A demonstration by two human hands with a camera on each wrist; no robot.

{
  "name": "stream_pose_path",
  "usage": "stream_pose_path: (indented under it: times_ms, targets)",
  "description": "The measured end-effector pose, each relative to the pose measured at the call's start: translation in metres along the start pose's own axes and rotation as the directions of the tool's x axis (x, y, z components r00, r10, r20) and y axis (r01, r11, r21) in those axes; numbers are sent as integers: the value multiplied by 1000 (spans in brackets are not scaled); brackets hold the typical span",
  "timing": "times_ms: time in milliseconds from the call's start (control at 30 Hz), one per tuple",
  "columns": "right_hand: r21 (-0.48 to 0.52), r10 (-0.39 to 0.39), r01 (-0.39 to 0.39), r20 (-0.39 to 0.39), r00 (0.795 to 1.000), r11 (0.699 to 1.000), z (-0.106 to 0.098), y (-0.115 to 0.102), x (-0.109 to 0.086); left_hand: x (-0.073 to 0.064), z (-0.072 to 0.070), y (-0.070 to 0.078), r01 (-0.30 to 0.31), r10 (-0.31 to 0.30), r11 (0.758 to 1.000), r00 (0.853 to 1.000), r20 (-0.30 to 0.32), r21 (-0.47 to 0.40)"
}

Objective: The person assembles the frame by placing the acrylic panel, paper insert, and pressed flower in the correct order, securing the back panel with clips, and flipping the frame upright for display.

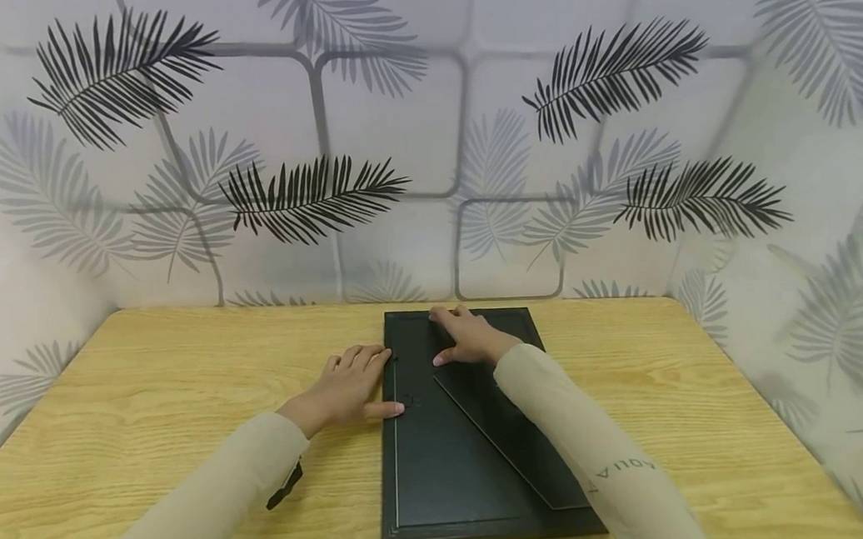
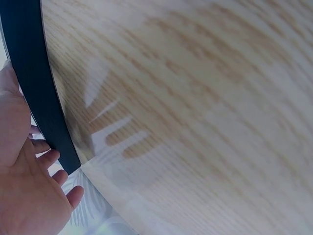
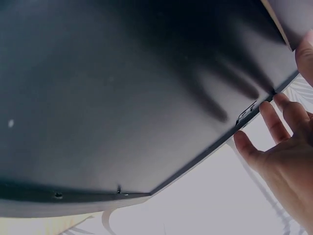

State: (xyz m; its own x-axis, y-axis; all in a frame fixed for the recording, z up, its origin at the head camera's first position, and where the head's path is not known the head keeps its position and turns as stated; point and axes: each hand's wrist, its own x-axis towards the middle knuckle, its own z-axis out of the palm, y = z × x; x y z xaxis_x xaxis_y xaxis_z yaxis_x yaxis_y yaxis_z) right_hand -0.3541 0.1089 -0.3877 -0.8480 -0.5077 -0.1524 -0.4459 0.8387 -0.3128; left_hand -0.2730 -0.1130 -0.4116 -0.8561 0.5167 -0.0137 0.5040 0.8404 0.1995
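A black picture frame [image 1: 442, 477] lies back side up on the wooden table, its long sides running away from me. On its back is a flat black stand leg [image 1: 513, 422], set at a slant on the right half. My left hand [image 1: 345, 388] rests at the frame's left edge, fingers extended and thumb tip over the rim; its fingertips also meet the frame's side in the left wrist view. Over the far part of the back is my right hand [image 1: 470, 338], thumb near the leg's upper end. Its spread fingertips touch the far rim beside a metal hanger [image 3: 246, 113].
The wooden table [image 1: 184, 387] extends on both sides of the frame and ends at a leaf-patterned wall [image 1: 400, 247]. Small metal tabs [image 3: 119, 190] stick out along the inside of the frame's rim. A black strap [image 1: 285, 486] shows under the left sleeve.
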Motion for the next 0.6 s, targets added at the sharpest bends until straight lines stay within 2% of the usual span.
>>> stream_pose_path:
  times_ms: [367,600]
  targets:
    - [-94,-18,20,23,1000,995,-3,-3,-3,-1,-1,1,-3,3,1000,1000,-9,0]
    - [-187,-10,18,40,999,982,-1,-5,-1,-1,0,-1,-15,15,1000,1000,-10,-10]
